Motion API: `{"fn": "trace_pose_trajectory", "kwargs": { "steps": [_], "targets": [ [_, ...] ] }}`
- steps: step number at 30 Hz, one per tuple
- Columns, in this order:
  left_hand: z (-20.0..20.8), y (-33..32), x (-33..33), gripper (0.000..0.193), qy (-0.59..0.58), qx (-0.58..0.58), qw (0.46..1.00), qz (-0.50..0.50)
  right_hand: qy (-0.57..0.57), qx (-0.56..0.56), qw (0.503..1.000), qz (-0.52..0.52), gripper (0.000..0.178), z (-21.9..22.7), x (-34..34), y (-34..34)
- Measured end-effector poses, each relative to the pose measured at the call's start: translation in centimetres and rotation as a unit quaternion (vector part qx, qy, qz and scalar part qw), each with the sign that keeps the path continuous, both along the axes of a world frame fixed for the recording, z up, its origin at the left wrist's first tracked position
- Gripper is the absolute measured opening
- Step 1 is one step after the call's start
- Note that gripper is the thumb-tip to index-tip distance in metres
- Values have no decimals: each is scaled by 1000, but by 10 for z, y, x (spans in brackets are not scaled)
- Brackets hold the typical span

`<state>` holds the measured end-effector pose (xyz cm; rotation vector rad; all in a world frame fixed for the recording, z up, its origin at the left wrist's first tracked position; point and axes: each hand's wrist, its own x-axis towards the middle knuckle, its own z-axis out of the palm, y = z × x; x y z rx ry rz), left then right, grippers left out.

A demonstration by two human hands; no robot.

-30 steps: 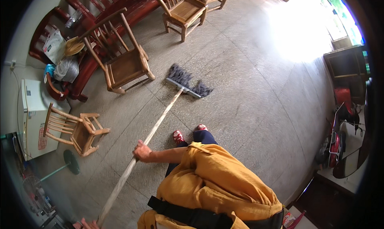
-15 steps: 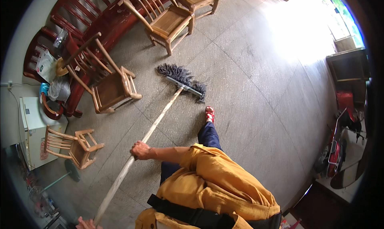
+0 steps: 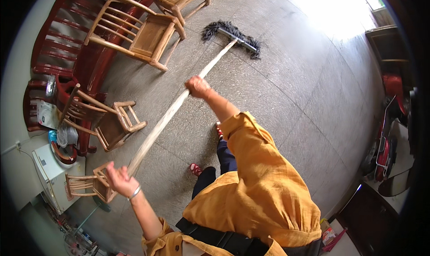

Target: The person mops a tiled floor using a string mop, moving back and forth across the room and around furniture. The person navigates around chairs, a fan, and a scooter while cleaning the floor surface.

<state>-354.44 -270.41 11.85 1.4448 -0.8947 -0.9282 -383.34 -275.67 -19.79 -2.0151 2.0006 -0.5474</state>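
A string mop with dark grey strands (image 3: pixel 230 36) lies on the floor ahead, its pale wooden handle (image 3: pixel 165 121) slanting back toward me at the left. My right hand (image 3: pixel 197 86) is closed around the handle partway up, with that arm stretched forward. At the handle's upper end, my left hand (image 3: pixel 121 181) has its fingers apart and loosely bent, not wrapped around the wood. The end of the handle meets this hand near the thumb side and is hidden there. A bracelet (image 3: pixel 134 192) circles the left wrist.
Wooden chairs (image 3: pixel 150 36) stand along the left, beside a dark red bench (image 3: pixel 89 72). A small wooden chair (image 3: pixel 101 184) and a white cabinet (image 3: pixel 49 166) are at the lower left. A red scooter-like vehicle (image 3: pixel 385 153) stands at the right. My feet wear red sandals (image 3: pixel 195 169).
The mop head has moved forward and to the right. My right arm now reaches farther ahead, and my left hand has come up into view with the handle's end. A second sandal now shows.
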Motion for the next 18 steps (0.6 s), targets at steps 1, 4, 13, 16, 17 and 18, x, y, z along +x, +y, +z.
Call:
{"fn": "trace_pose_trajectory", "kwargs": {
  "steps": [1,4,13,16,17,18],
  "targets": [
    [-6,-7,-24,21,37,-9,999,-36,22,9,1000,-18,5,2,-32,-1],
    [-9,-3,-94,21,74,12,994,-81,33,69,996,-40,9,-2,-105,5],
    [-26,30,-57,28,58,88,993,-47,30,6,997,-70,6,-19,-79,45],
    [-2,32,-2,34,21,97,995,-27,19,-34,995,-94,6,-5,-16,65],
    [11,33,14,34,-4,87,996,-27,-17,-27,995,-94,6,9,8,72],
    [22,34,38,33,16,77,996,-32,-26,-31,995,-92,6,19,33,78]
  ]
}}
